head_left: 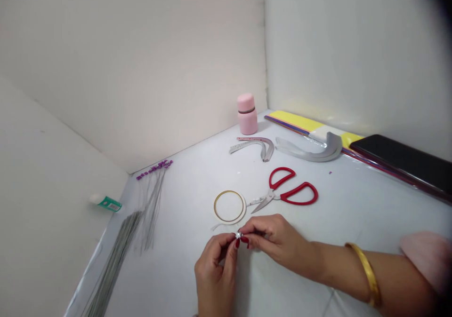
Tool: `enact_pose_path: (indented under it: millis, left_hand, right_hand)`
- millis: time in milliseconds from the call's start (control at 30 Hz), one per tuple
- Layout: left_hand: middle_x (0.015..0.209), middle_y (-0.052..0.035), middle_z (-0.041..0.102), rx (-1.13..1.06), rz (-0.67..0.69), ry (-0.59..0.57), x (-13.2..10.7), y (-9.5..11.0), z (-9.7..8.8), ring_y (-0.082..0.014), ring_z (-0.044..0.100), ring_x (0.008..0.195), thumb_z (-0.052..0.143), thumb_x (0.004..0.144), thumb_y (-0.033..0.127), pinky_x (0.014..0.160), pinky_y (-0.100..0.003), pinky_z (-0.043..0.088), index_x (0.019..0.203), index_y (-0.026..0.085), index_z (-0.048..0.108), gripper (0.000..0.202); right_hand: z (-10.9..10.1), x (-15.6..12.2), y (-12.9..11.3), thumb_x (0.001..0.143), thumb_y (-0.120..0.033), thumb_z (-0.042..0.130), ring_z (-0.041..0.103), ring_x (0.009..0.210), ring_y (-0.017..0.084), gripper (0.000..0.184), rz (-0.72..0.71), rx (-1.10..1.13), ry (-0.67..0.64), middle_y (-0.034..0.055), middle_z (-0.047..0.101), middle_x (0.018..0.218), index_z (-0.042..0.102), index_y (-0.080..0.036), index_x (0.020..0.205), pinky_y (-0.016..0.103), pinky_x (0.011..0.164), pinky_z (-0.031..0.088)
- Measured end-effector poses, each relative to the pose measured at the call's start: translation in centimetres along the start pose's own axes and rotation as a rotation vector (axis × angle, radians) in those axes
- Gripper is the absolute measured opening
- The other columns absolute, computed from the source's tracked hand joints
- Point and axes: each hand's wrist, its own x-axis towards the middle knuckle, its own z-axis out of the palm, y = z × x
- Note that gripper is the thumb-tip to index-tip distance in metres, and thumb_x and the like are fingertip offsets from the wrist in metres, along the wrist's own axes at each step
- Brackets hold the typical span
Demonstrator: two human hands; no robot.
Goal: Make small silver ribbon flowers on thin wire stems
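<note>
Together, left grip (216, 263) and right grip (280, 238) pinch a silvery bit (238, 235) over the tabletop (187, 199); likely light, crushable, best held by its sides.

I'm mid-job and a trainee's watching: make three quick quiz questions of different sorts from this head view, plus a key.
1. True or false: a gold-coloured, metal-looking bangle circles the right forearm.

2. Which one stands upright?
A) the red-handled metal scissors
B) the pink cylindrical bottle
C) the white, ring-shaped tape roll

3. What colour is the small shiny piece pinched by the left hand and the right hand?

Key: 1. True. 2. B. 3. Silver.
</note>
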Motion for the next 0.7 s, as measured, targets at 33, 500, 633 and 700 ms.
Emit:
enact_pose_path:
  millis: [33, 500, 633, 700]
  left_hand:
    - [0.072, -0.0038, 0.068, -0.006, 0.001, -0.008, 0.0, 0.0, -0.1, -0.0153, 0.062, 0.063, 0.057, 0.078, 0.027, 0.061, -0.024, 0.051, 0.078, 0.019, 0.065, 0.011]
    - [0.079, -0.0038, 0.068, -0.078, 0.007, -0.085, 0.1, -0.4, -0.4, -0.0142, 0.065, 0.068, 0.056, 0.08, 0.024, 0.063, -0.021, 0.051, 0.086, 0.018, 0.062, 0.01]
    - [0.075, -0.003, 0.069, -0.103, -0.035, -0.094, 0.1, -0.8, -0.2, -0.0139, 0.066, 0.065, 0.058, 0.078, 0.025, 0.061, -0.02, 0.052, 0.084, 0.019, 0.063, 0.01]
    - [0.073, -0.0023, 0.069, -0.117, -0.051, -0.107, 0.1, -0.9, -0.1, -0.0137, 0.065, 0.064, 0.058, 0.078, 0.026, 0.061, -0.02, 0.052, 0.082, 0.019, 0.064, 0.01]
  right_hand:
    - [0.0, -0.1, 0.1, 0.085, -0.023, 0.047, 0.056, 0.06, 0.01, 0.018, -0.006, 0.01, -0.012, 0.0008, 0.062, 0.066, 0.063, -0.015, 0.084, 0.018, 0.057, 0.044]
    - [-0.5, 0.2, 0.3, 0.088, -0.016, 0.038, 0.059, 0.065, 0.01, 0.028, -0.101, -0.031, -0.163, 0.0024, 0.064, 0.076, 0.059, -0.016, 0.107, 0.019, 0.063, 0.047]
    - [-0.4, 0.2, 0.5, 0.087, -0.016, 0.039, 0.059, 0.062, 0.01, 0.026, -0.067, -0.052, -0.14, 0.0019, 0.064, 0.072, 0.062, -0.016, 0.1, 0.018, 0.061, 0.047]
    - [-0.3, 0.2, 0.6, 0.087, -0.016, 0.04, 0.059, 0.061, 0.01, 0.025, -0.062, -0.068, -0.14, 0.0015, 0.064, 0.069, 0.062, -0.016, 0.099, 0.017, 0.061, 0.047]
